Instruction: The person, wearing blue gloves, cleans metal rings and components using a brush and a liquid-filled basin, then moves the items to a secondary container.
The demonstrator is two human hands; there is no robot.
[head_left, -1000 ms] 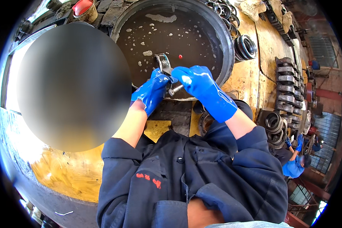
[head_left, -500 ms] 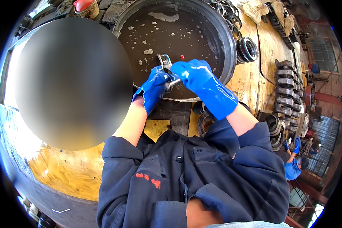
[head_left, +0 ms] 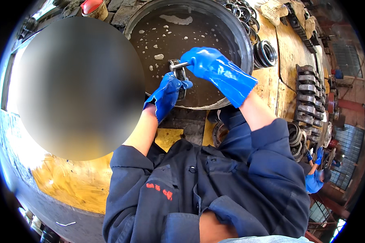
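Both my hands wear blue rubber gloves and are raised over a wide round basin (head_left: 249,52) of murky dark liquid with pale foam flecks. Closed around the lower part of a dark, shiny metal ring-shaped part (head_left: 181,75) is my left hand (head_left: 165,95). My right hand (head_left: 209,65) grips a short metal rod (head_left: 181,66), which points left. The rod's tip lies at the upper end of the ring-shaped part; whether it touches is hard to tell. My glove hides part of the ring-shaped part.
Black-and-silver rings (head_left: 265,53) stand right of the basin on a yellow worktop (head_left: 288,52). Farther right is a row of thick metal parts (head_left: 306,95). A red-topped container (head_left: 94,9) stands far left. Another person (head_left: 314,180) is at the right. A blurred disc covers the left.
My right hand has moved up with the rod, from the lower end of the ring-shaped part to its upper end. My left hand keeps its hold there.
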